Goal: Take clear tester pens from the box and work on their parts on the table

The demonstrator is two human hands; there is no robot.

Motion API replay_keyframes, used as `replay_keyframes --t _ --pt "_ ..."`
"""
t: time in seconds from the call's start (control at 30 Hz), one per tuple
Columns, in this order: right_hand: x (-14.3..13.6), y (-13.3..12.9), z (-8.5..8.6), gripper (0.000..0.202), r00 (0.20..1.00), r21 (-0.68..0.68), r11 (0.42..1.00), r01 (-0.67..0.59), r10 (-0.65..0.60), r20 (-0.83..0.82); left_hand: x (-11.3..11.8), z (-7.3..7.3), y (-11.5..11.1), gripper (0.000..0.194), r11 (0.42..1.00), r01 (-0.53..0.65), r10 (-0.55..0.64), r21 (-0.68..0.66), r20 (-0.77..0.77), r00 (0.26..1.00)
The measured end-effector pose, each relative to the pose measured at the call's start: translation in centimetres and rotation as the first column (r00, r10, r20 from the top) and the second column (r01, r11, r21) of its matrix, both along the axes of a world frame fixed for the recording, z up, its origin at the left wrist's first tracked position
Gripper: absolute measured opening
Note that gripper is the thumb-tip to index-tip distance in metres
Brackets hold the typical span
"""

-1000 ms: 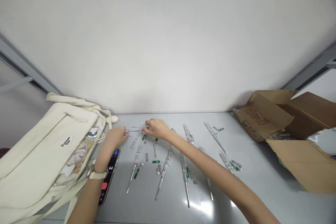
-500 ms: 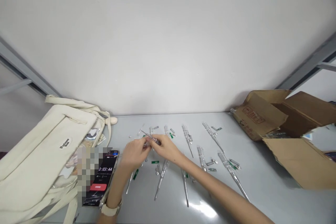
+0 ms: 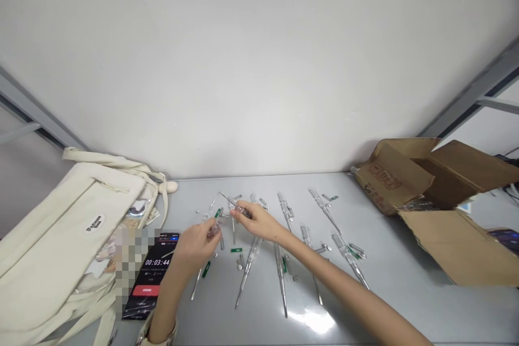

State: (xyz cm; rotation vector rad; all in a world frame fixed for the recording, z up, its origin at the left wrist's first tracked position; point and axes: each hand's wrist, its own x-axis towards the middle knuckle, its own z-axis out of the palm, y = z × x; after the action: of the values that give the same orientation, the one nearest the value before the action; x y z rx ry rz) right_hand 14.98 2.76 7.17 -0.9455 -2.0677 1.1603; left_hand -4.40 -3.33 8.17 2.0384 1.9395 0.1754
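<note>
My right hand (image 3: 256,220) is closed around the clear handle of a screwdriver (image 3: 232,201), whose metal shaft points up and left. Just left of it, my left hand (image 3: 198,241) is closed on a small clear piece (image 3: 213,231), partly hidden by the fingers. Several clear-handled screwdrivers lie apart on the grey table (image 3: 251,330), one at the back right (image 3: 325,208) and another at the front right (image 3: 351,260). Beside them are small metal cylinders and green strips, such as the green strip (image 3: 236,250) below my hands.
An open cardboard box (image 3: 381,178) stands on the right with its flaps spread. To the left lie a cream bag (image 3: 68,227) and a phone (image 3: 156,275) showing a timer. A white wall (image 3: 259,65) rises behind the table.
My hands have moved apart; the left came down and left with the clear piece, while the right keeps the screwdriver. The whole view has shifted slightly.
</note>
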Motion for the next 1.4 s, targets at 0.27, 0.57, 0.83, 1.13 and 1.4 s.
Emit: replay_keyframes --t 0.27,0.57,0.83,1.13,1.4 --pt "-7.7 5.4 -1.7 0.015 0.950 0.107 0.993 -0.038 0.003 0.313 -6.2 0.0 1.5 0.017 0.983 -0.166 0.149 -0.076 -0.192 0.970" --pt "-12.6 7.2 -2.0 0.018 0.861 0.124 0.987 -0.105 0.028 0.508 -9.6 -0.7 2.4 0.019 0.982 -0.166 0.143 -0.090 -0.218 0.965" --pt "-7.7 5.7 -0.7 0.014 0.890 0.139 0.988 -0.067 -0.004 0.456 -9.1 -0.8 4.0 0.021 0.997 -0.057 0.033 -0.050 -0.389 0.921" --pt "2.2 2.2 0.6 0.015 0.940 0.048 0.999 -0.024 0.006 0.340 -7.6 0.8 5.5 0.035 0.991 0.135 -0.107 0.013 -0.540 0.835" --pt "5.3 0.7 0.5 0.013 0.948 0.002 0.999 0.038 -0.037 0.316 -8.5 1.1 5.4 0.029 0.992 0.100 -0.046 0.071 -0.536 0.843"
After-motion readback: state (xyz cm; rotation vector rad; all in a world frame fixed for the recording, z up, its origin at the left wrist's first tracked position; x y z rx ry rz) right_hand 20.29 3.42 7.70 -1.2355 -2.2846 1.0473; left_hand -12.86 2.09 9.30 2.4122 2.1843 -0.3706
